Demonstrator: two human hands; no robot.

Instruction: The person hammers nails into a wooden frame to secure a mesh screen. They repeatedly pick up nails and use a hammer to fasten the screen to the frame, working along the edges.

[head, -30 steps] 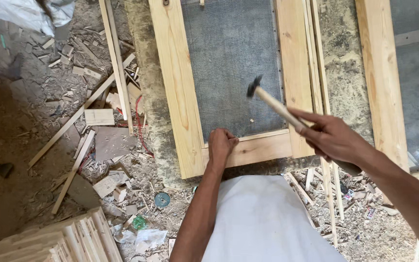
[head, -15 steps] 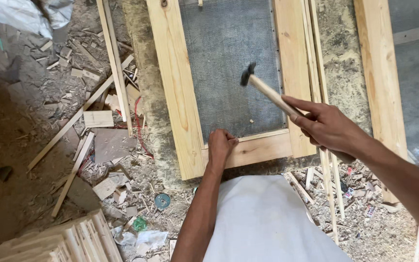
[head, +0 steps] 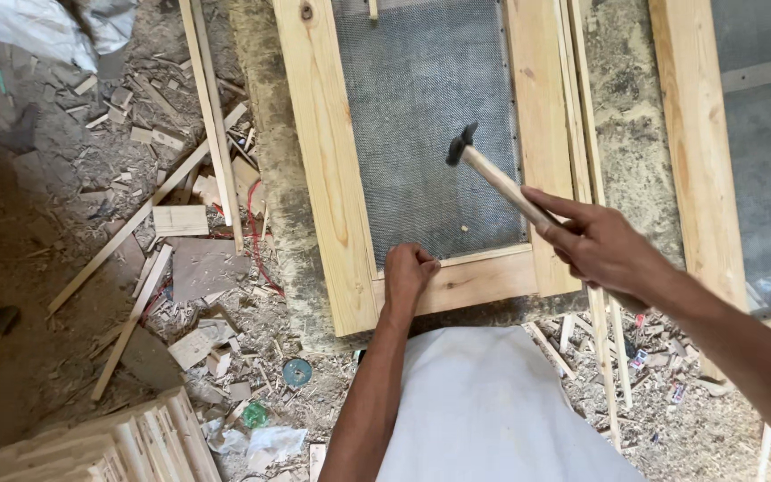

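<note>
The right hand (head: 604,250) has its fingers (head: 557,207) wrapped tight around the pale wooden handle of a hammer (head: 493,177), forefinger stretched along the shaft. The dark metal head is raised in the air over the grey mesh (head: 426,125), tilted up and to the left. The left hand (head: 408,272) is closed into a loose fist, fingers curled in, pinching down at the inner edge of the bottom rail of the wooden frame (head: 323,170); whether it holds anything small I cannot tell. There is one hammer, and two mesh-filled frames lie side by side on the floor, the second frame (head: 693,152) off to the right. Thin wooden strips (head: 211,116) and offcuts lie scattered in the sawdust to the left.
</note>
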